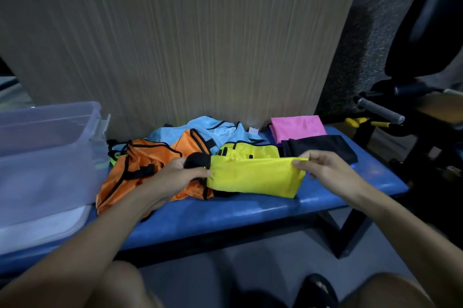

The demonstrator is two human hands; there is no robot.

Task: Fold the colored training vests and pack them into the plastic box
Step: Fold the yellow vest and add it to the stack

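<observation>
A yellow vest point(255, 177), folded into a band, hangs stretched between my two hands just above the blue bench point(250, 210). My left hand point(183, 172) pinches its left end, where black trim bunches up. My right hand point(323, 166) pinches its right upper corner. Behind it lie crumpled orange vests point(140, 160), a light blue vest point(215, 130) and another yellow vest point(253, 151). A folded pink vest point(298, 127) and a folded black vest point(320, 147) rest at the bench's right end. The clear plastic box point(45, 157) stands at the left.
A large cardboard sheet point(175, 44) stands upright behind the bench. Black gym equipment with a grey handle point(378, 108) and yellow parts stands to the right. The box's lid lies under the box. My knees show at the bottom edge.
</observation>
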